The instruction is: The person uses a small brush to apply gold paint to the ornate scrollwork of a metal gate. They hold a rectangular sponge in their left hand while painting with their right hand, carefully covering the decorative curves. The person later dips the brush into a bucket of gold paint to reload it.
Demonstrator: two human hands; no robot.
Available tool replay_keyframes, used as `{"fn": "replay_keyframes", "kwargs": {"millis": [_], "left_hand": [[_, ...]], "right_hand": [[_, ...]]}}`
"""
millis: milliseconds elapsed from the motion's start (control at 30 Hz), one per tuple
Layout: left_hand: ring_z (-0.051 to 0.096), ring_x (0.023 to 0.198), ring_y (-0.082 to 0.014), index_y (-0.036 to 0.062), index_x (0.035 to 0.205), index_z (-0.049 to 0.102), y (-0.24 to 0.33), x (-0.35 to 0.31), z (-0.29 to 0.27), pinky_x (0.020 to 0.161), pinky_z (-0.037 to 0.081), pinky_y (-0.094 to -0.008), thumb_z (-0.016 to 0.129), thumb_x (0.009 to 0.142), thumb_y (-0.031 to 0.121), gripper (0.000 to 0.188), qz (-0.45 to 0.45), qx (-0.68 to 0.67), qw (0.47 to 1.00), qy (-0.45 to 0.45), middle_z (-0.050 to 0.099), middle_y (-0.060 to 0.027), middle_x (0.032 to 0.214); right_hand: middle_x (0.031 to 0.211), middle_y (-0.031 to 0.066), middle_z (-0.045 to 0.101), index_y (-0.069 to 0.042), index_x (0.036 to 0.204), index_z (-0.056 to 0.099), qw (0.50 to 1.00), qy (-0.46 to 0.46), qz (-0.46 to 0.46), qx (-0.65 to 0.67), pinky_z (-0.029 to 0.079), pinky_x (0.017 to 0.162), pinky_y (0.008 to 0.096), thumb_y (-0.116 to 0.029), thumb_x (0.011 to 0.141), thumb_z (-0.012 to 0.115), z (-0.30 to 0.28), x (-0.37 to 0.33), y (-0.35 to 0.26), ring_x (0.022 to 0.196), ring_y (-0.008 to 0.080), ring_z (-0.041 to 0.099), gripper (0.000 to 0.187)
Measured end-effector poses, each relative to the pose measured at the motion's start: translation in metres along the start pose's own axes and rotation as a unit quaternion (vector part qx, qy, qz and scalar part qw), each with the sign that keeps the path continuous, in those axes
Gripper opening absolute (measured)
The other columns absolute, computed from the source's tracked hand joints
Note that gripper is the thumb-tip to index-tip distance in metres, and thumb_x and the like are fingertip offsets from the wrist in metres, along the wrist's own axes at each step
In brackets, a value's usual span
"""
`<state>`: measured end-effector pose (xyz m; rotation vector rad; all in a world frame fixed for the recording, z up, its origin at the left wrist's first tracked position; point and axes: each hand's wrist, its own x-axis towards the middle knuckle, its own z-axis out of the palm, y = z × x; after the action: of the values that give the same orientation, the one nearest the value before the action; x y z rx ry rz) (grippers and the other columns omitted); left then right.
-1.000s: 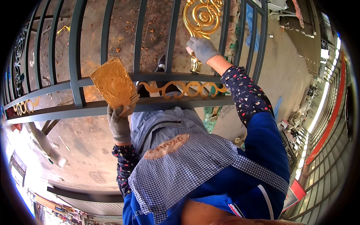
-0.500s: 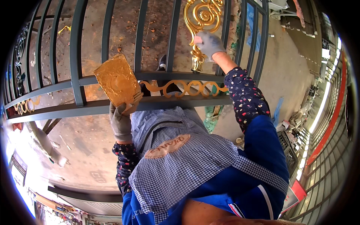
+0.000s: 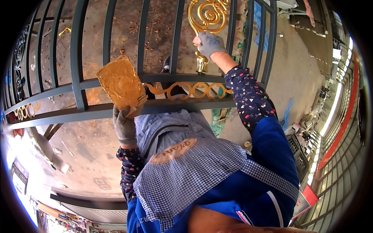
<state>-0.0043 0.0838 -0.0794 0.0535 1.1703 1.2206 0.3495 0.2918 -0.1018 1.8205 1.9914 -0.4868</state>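
Observation:
My left hand (image 3: 125, 126), in a grey glove, grips the near edge of a flat rectangular board (image 3: 121, 83) smeared with thick golden-brown paste. It holds the board tilted over the lower rails of a dark grey metal fence (image 3: 79, 58). My right hand (image 3: 211, 44), also gloved in grey, is closed at the stem of a gold scroll ornament (image 3: 208, 15) between the fence bars. A small pinkish patch shows at its fingertips; whether it is a pad or bare skin I cannot tell. Below that hand, the ornament's bell-shaped gold foot (image 3: 201, 64) meets the upper rail.
A band of gold-coloured scrollwork (image 3: 190, 91) runs between the two lower rails in front of me. Brown crumbs lie on the concrete floor (image 3: 159, 31) beyond the bars. Blue sheeting (image 3: 259, 27) lies at the right, and a dark crate (image 3: 297, 153) stands nearer.
My right hand has shifted slightly left and stays at the ornament's stem, uncovering more of the gold foot. My left hand and the board have hardly moved.

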Motion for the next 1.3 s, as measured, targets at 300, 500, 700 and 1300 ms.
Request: {"fn": "replay_keyframes", "kwargs": {"millis": [300, 500, 700, 1300], "left_hand": [[0.058, 0.116, -0.0225, -0.0022, 0.129, 0.053, -0.001, 0.002, -0.002, 0.1, 0.047, -0.0346, 0.058, 0.088, 0.009, 0.043, 0.0, 0.021, 1.0, 0.003, 0.06, -0.0119, 0.124], [0.059, 0.114, -0.0229, -0.0038, 0.128, 0.053, -0.001, 0.0, 0.003, 0.098, 0.049, -0.034, 0.057, 0.087, 0.008, 0.043, -0.008, 0.028, 1.0, -0.001, 0.06, -0.0128, 0.122], [0.059, 0.114, -0.0238, -0.0041, 0.129, 0.053, -0.002, 0.0, 0.007, 0.099, 0.049, -0.0343, 0.056, 0.087, 0.007, 0.043, -0.009, 0.022, 1.0, -0.007, 0.06, -0.0135, 0.122], [0.06, 0.115, -0.0244, -0.0037, 0.13, 0.053, -0.007, 0.001, 0.013, 0.099, 0.049, -0.0351, 0.057, 0.087, 0.006, 0.044, -0.02, 0.03, 0.999, -0.038, 0.061, -0.0129, 0.124]], "right_hand": [[0.106, 0.017, 0.067, -0.008, 0.106, 0.062, 0.998, 0.034, 0.02, 0.058, 0.052, 0.087, 0.0453, -0.028, 0.085, 0.06, 0.011, -0.002, 0.007, 0.099, 0.0347, 0.066, 0.029], [0.102, 0.0178, 0.069, -0.009, 0.107, 0.063, 0.999, 0.017, 0.024, 0.043, 0.052, 0.086, 0.0457, -0.031, 0.087, 0.058, 0.002, -0.007, 0.031, 0.099, 0.0355, 0.066, 0.03], [0.101, 0.0149, 0.07, -0.012, 0.107, 0.063, 0.993, 0.042, 0.063, 0.087, 0.052, 0.085, 0.0457, -0.034, 0.085, 0.061, 0.006, 0.0, 0.043, 0.097, 0.0356, 0.067, 0.031], [0.103, 0.016, 0.068, -0.009, 0.103, 0.063, 0.989, 0.073, 0.072, 0.102, 0.052, 0.086, 0.0446, -0.032, 0.085, 0.062, 0.014, -0.029, 0.023, 0.099, 0.0358, 0.065, 0.029]]}}
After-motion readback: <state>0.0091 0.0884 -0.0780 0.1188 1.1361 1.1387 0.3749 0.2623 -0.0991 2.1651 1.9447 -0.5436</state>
